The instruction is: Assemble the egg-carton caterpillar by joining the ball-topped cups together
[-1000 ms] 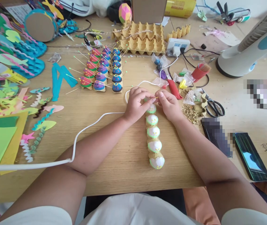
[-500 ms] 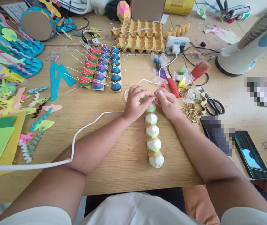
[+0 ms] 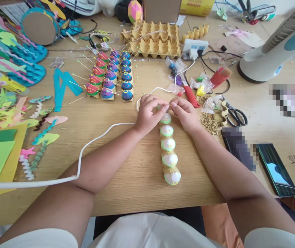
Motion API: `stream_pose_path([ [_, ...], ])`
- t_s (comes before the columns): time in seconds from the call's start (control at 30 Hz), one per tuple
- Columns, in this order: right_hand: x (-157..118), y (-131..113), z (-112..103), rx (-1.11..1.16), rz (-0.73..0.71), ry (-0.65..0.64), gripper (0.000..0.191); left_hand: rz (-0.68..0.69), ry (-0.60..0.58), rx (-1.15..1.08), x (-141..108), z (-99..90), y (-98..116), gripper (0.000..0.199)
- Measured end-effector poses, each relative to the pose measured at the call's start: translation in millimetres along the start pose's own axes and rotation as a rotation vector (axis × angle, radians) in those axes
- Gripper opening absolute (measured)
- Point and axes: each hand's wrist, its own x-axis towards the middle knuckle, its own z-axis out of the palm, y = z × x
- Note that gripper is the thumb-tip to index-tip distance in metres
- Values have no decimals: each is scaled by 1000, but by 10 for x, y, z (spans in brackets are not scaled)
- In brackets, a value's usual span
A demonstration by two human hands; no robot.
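Note:
A strip of egg-carton cups (image 3: 168,144) runs toward me, its domes covered in white with light green rims and small yellow marks. Over its far end, my left hand (image 3: 150,112) is closed, thumb and forefinger pinched together. My right hand (image 3: 185,112) meets it fingertip to fingertip from the other side, also in a pinch. Whatever lies between the fingertips is too small to make out. The farthest cup is partly hidden by my hands.
Decorated cup strips with thin sticks (image 3: 109,75) stand behind left. Blue strips (image 3: 59,89) and paper cutouts lie left. A white cable (image 3: 95,137) crosses my left forearm. Scissors (image 3: 236,116), a red cup (image 3: 219,77) and a phone (image 3: 276,168) are right.
The yellow bit seen between my fingertips before no longer shows clearly. Both hands stay over the strip's far end, their fingertips slightly closer together.

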Motion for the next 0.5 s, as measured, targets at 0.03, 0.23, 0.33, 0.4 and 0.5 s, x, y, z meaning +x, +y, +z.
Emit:
stream_pose_path([
  [0.03, 0, -4, 3, 2, -1, 4, 61, -6, -3, 1, 0, -4, 3, 18],
  [0.23, -3, 14, -10, -18, -9, 14, 62, -17, -4, -24, -2, -31, 18, 18],
  [0.33, -5, 38, -22, -3, -4, 20, 62, -23, 3, -31, -4, -33, 14, 20],
  [0.4, -5, 48, -24, 12, -9, 22, 60, -15, 11, -32, -5, -26, 6, 19],
  [0.5, -4, 47, -18, 33, -12, 17, 60, 5, 19, -38, -4, -9, -10, 17],
])
